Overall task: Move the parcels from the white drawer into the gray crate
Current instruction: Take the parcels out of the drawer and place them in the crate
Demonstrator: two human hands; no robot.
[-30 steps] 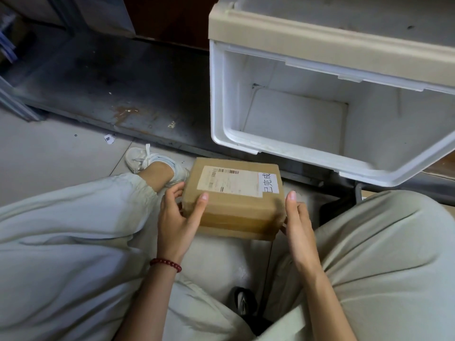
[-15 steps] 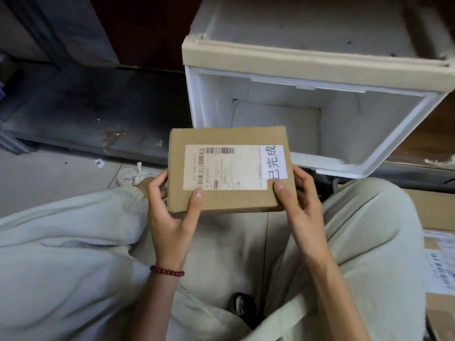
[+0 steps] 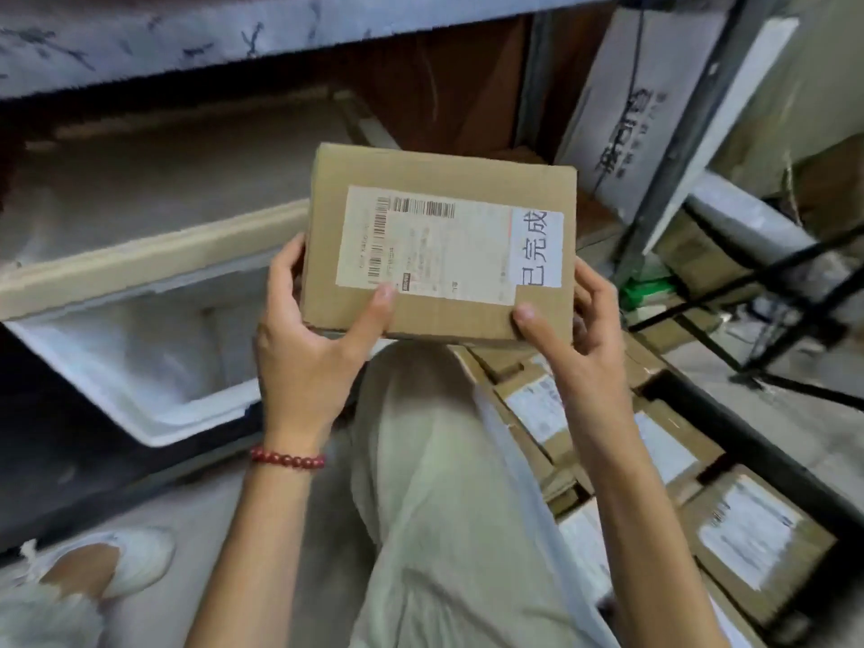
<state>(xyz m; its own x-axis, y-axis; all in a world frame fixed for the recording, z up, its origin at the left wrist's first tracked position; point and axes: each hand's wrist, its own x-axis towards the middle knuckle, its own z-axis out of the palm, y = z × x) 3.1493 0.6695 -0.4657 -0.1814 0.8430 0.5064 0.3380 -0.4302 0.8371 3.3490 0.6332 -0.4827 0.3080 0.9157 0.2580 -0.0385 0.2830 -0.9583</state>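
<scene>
A brown cardboard parcel [image 3: 439, 170] with a white shipping label is held up in the middle of the head view, label facing me. My left hand [image 3: 304, 339] grips its lower left corner, thumb on the label. My right hand [image 3: 579, 339] grips its lower right corner. The white drawer [image 3: 154, 404] stands pulled out at the left, and the part of its inside that I can see holds nothing. At the right, beside my knee, the gray crate [image 3: 757, 441] shows a dark rim and holds several labelled parcels [image 3: 752, 535].
My legs in pale trousers fill the lower middle, with a white shoe [image 3: 135, 554] at the lower left. A white carton [image 3: 640, 109] leans on a metal rack [image 3: 673, 147] at the upper right. Black bars [image 3: 771, 292] cross behind the crate.
The parcel has been lifted from near the floor to chest height and carried right. My view has swung right, so the crate with its parcels now shows.
</scene>
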